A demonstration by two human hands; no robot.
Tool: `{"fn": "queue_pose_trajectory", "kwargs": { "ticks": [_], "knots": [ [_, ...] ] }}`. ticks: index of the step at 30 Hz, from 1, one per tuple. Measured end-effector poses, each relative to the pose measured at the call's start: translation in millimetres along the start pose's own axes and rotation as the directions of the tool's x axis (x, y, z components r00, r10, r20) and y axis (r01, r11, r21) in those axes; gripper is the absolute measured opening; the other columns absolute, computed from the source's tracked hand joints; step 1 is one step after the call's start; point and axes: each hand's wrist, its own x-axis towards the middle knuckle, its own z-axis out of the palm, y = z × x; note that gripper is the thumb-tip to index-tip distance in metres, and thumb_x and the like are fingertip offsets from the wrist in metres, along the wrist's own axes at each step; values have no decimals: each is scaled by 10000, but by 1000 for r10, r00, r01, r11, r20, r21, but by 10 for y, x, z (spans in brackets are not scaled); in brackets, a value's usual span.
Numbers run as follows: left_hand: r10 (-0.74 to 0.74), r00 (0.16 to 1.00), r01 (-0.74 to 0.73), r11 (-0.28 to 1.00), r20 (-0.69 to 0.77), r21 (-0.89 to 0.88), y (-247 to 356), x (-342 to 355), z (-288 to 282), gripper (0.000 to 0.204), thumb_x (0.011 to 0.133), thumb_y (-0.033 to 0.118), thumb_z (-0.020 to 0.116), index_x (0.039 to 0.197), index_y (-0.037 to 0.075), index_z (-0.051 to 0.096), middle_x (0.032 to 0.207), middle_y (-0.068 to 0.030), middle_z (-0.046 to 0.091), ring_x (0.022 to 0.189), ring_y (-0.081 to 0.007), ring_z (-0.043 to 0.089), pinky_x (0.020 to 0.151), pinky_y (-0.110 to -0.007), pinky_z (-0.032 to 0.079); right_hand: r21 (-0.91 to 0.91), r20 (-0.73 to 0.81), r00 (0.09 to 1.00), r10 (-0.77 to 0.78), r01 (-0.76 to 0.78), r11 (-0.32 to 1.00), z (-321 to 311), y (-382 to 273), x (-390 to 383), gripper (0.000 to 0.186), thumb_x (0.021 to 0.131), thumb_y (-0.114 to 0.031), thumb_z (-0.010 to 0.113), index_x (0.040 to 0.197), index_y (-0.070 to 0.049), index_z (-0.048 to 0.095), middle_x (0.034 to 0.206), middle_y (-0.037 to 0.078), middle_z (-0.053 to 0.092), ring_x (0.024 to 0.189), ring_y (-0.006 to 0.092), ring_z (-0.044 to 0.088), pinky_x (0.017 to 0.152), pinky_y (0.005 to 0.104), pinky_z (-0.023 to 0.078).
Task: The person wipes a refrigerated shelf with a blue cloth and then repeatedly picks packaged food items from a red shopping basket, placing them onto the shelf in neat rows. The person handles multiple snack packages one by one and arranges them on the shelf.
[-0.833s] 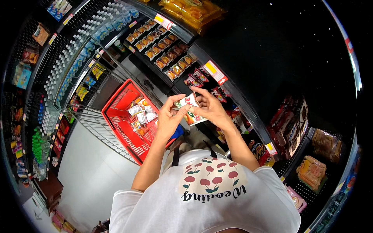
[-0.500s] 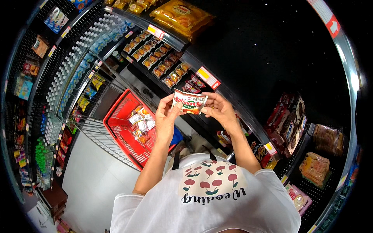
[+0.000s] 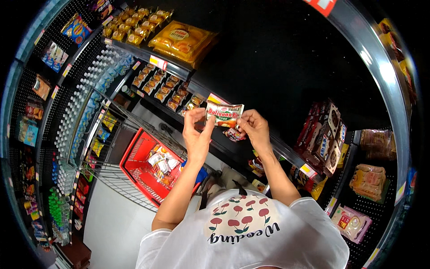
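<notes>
Between my two hands is a small wrapped snack pie (image 3: 224, 117), its packet white, red and green with print facing up. My left hand (image 3: 197, 138) pinches the packet's left end between thumb and fingers. At the other end, my right hand (image 3: 256, 134) grips the right edge the same way. The packet is held in front of a dark shelf, near several rows of small wrapped cakes (image 3: 174, 95). Below and left of my left forearm, a red basket (image 3: 131, 157) holds several small wrapped snacks (image 3: 162, 160).
The basket rests in a wire shopping cart (image 3: 118, 186). Large yellow bread packets (image 3: 181, 41) lie on the shelf above. Dark snack boxes (image 3: 324, 134) stand at the right, beside bagged bread (image 3: 368, 181). Rows of water bottles (image 3: 92, 96) line the left shelves.
Both hands have lifted the packet slightly up and to the right, still gripping its ends. The view has shifted, so more yellow packets show at the top left.
</notes>
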Motion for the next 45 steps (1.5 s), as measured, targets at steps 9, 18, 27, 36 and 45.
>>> {"fn": "queue_pose_trajectory", "kwargs": {
  "ticks": [9,18,27,36,45],
  "knots": [
    [118,987,-139,967,109,216,20,742,629,195,937,136,756,1050,-16,706,758,-53,689,636,-91,573,586,-278,453,-90,-177,975,-134,120,989,-289,-68,643,87,991,-43,653,1042,-32,583,859,55,669,699,114,667,577,243,545],
    [203,959,-239,955,200,177,-494,1648,1235,274,979,17,650,1243,-51,625,1057,-159,750,935,-208,738,839,-298,558,-66,-255,937,-238,229,971,-380,-35,1556,157,991,-8,635,1147,-14,640,1040,126,718,808,182,730,632,285,598],
    [180,967,-239,882,178,406,-595,2110,1566,416,894,172,718,1292,61,670,1319,-163,639,1202,-376,575,1030,-438,489,88,-284,948,-144,175,981,-383,38,2164,268,1004,23,603,1268,31,650,1083,132,695,883,203,723,703,328,647],
    [261,947,-320,813,187,486,-549,2247,1672,465,910,217,700,1349,72,656,1411,-178,591,1261,-402,541,1080,-447,466,36,-341,922,-186,210,977,-247,37,2252,296,1015,45,569,1304,55,634,1162,167,691,897,213,730,704,324,662],
    [319,935,-353,814,153,462,-560,2123,1654,566,904,203,727,1431,66,575,1421,-225,552,1259,-421,541,1068,-468,468,-7,-322,918,-230,241,971,-256,46,2249,311,1004,84,544,1292,15,638,1144,135,685,858,185,729,649,312,653]
  ]
}}
